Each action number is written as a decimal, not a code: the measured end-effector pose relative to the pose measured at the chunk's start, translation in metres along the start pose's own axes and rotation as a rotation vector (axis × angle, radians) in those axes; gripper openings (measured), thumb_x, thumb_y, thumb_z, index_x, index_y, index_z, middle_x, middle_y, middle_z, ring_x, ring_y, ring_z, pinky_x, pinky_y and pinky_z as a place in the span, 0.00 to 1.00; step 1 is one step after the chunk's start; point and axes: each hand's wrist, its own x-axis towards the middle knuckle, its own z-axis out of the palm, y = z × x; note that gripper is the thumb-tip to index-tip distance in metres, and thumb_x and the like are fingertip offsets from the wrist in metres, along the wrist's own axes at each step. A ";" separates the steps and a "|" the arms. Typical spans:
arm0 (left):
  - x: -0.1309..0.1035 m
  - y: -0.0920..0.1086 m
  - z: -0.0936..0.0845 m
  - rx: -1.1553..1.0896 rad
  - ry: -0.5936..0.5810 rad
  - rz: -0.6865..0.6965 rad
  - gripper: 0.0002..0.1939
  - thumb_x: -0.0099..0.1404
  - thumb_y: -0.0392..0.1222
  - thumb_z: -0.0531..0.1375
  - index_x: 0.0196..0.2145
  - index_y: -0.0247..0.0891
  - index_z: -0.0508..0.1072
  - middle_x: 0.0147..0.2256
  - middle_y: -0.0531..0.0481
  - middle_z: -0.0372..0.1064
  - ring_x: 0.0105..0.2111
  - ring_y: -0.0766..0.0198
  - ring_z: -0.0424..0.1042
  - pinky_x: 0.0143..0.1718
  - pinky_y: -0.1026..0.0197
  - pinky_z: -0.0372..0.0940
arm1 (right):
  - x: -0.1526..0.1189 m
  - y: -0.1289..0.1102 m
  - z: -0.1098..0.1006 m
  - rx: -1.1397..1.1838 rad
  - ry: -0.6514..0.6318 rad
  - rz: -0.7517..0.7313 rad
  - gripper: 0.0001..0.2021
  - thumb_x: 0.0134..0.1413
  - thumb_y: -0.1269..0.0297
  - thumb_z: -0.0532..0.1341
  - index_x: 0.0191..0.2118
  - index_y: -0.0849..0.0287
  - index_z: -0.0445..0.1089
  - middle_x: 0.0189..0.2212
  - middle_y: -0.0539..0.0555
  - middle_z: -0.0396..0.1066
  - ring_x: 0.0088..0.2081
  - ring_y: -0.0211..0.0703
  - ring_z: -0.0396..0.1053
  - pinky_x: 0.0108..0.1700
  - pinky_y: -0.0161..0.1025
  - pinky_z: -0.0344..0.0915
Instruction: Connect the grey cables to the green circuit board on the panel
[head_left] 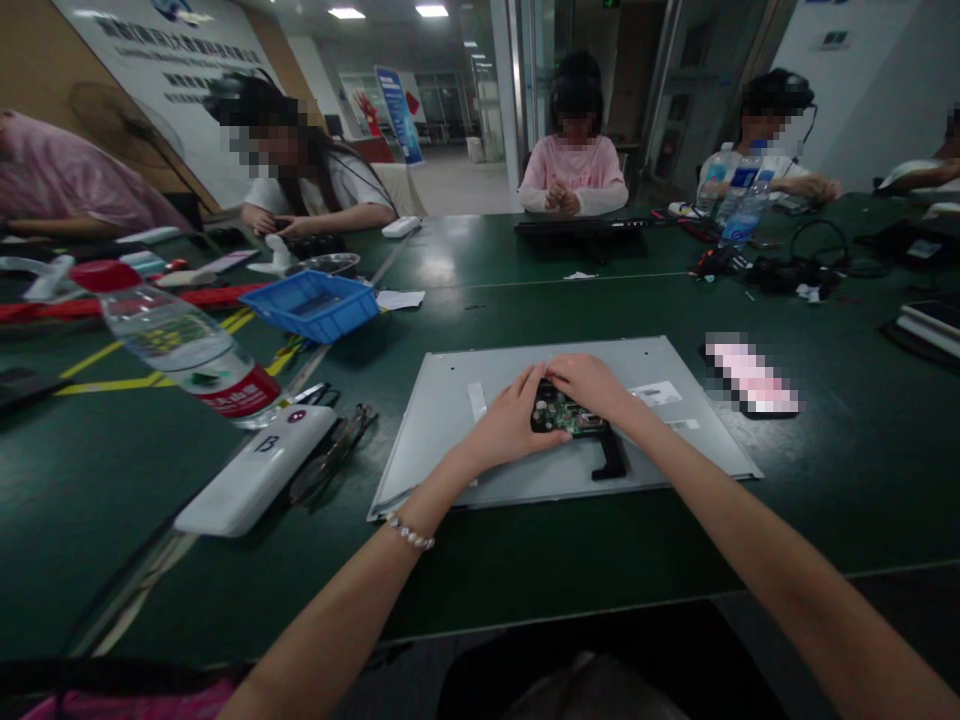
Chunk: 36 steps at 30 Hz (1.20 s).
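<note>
A green circuit board (571, 416) in a black plastic housing is between my two hands, above a flat grey metal panel (442, 420). My left hand (514, 422) wraps the housing's left side, its thumb along the near edge and its fingers at the far edge. At the far side, the bent fingers of my right hand (589, 382) press on the housing's top edge; their tips are partly hidden. From the housing's near right corner a black hooked arm (613, 458) sticks out towards me. White labels (656, 393) show on the panel.
Left of the panel lie a white power bank (259, 470), glasses (334, 455), a tilted water bottle (187, 345) and a blue tray (315, 305). A phone (754, 378) lies to the right. Cables (772, 275) and bottles (742, 205) stand farther back. Several people sit around the green table (525, 300).
</note>
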 end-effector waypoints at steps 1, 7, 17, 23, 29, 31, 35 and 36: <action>0.000 0.000 0.000 0.003 0.002 0.001 0.52 0.57 0.66 0.56 0.66 0.38 0.33 0.66 0.37 0.37 0.64 0.43 0.46 0.61 0.43 0.50 | 0.000 0.001 0.000 0.016 -0.004 -0.010 0.10 0.60 0.71 0.54 0.39 0.59 0.73 0.38 0.57 0.74 0.41 0.43 0.69 0.42 0.38 0.61; -0.001 0.000 0.001 0.002 -0.002 -0.004 0.51 0.58 0.65 0.56 0.66 0.40 0.34 0.66 0.39 0.38 0.63 0.43 0.47 0.61 0.44 0.50 | 0.000 0.005 0.000 0.111 -0.021 -0.042 0.08 0.57 0.71 0.57 0.40 0.59 0.73 0.39 0.56 0.74 0.42 0.44 0.68 0.44 0.39 0.60; -0.001 -0.003 0.002 0.020 -0.010 0.008 0.52 0.58 0.65 0.56 0.66 0.38 0.34 0.66 0.37 0.37 0.64 0.44 0.46 0.62 0.44 0.49 | -0.002 0.001 -0.005 0.133 -0.012 -0.060 0.12 0.60 0.69 0.54 0.45 0.59 0.71 0.44 0.57 0.73 0.46 0.45 0.68 0.48 0.40 0.61; -0.001 -0.004 0.003 0.030 -0.016 -0.019 0.53 0.56 0.65 0.57 0.66 0.38 0.33 0.66 0.36 0.37 0.64 0.42 0.46 0.61 0.42 0.50 | -0.019 0.014 -0.029 0.101 -0.017 -0.050 0.15 0.59 0.64 0.55 0.50 0.58 0.70 0.49 0.58 0.71 0.52 0.48 0.66 0.55 0.46 0.60; -0.002 0.000 -0.003 0.018 -0.044 -0.059 0.53 0.56 0.68 0.56 0.67 0.38 0.36 0.66 0.38 0.37 0.63 0.42 0.46 0.61 0.44 0.51 | -0.069 0.047 -0.059 0.133 0.059 0.102 0.15 0.58 0.63 0.55 0.49 0.57 0.71 0.48 0.57 0.72 0.50 0.48 0.68 0.53 0.48 0.63; -0.002 0.001 -0.004 0.017 -0.056 -0.072 0.53 0.56 0.68 0.56 0.67 0.37 0.36 0.66 0.38 0.36 0.63 0.41 0.46 0.61 0.44 0.51 | -0.086 0.059 -0.064 0.174 0.112 0.200 0.15 0.57 0.63 0.56 0.48 0.56 0.72 0.47 0.56 0.72 0.48 0.48 0.70 0.50 0.48 0.66; -0.002 0.000 -0.005 0.008 -0.057 -0.068 0.53 0.56 0.68 0.56 0.67 0.38 0.36 0.66 0.39 0.35 0.64 0.42 0.45 0.62 0.43 0.49 | -0.106 0.076 -0.066 0.235 0.020 0.336 0.15 0.54 0.60 0.59 0.46 0.56 0.73 0.46 0.57 0.73 0.41 0.47 0.72 0.42 0.44 0.70; -0.001 0.000 -0.005 0.006 -0.059 -0.069 0.53 0.56 0.68 0.56 0.67 0.39 0.36 0.66 0.39 0.35 0.64 0.42 0.45 0.62 0.43 0.49 | -0.107 0.078 -0.066 0.244 -0.005 0.354 0.15 0.53 0.59 0.60 0.46 0.56 0.73 0.45 0.57 0.73 0.41 0.46 0.73 0.41 0.44 0.70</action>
